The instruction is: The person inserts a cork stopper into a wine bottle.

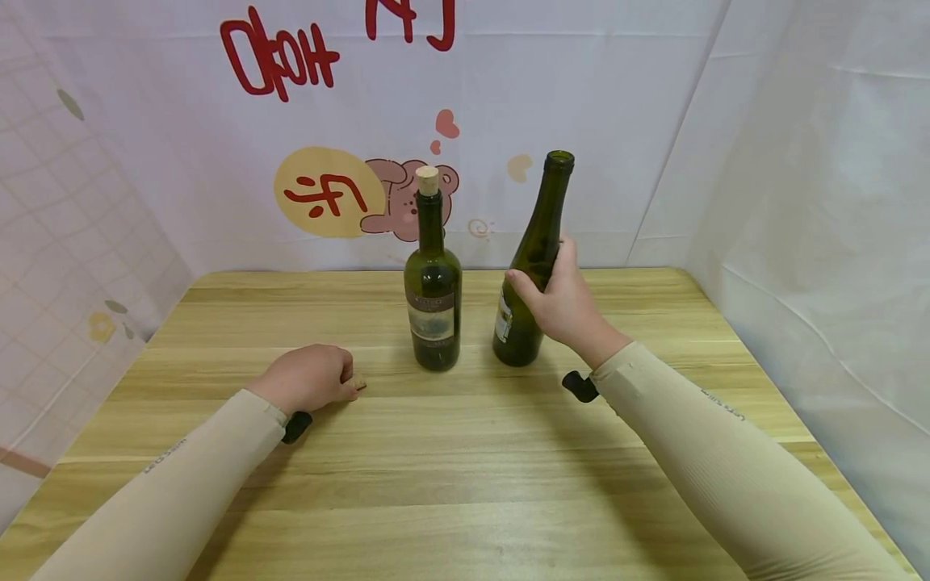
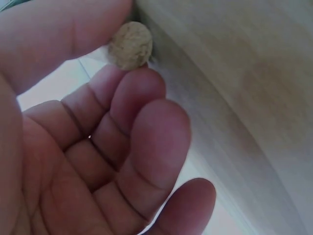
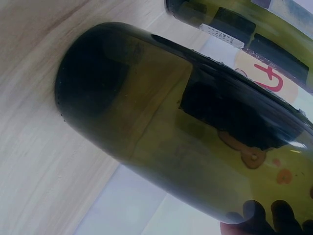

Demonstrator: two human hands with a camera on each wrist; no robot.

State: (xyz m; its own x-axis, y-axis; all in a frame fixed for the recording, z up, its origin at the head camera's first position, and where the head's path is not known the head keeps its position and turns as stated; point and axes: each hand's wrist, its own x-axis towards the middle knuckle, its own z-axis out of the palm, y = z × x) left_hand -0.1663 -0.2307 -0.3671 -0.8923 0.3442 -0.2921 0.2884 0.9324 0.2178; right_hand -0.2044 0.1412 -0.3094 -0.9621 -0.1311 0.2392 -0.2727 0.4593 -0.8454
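Left grip pinching, and it's a cork between my thumb and fingers, low at the counter, one round end on show! Is it lifted clear or touching? Can't call that from here. My fingers hide much of it, so its long axis is hard to read too. Across to my right grip: fingers wrapped round the uncorked bottle below its neck, thumb on the near side. That bottle's long axis runs steep but tilted, the bare mouth leaning over to the right; whether the base touches the counter, I can't tell. And the relation that counts, as I judge it: cork to mouth. From my left grip, that mouth is well apart, off to the right, farther out and a good deal higher. My right grip is clearly the nearer of the two. Between them the corked bottle stands upright, near the tilted one without touching it, a stopper poking up from its neck.
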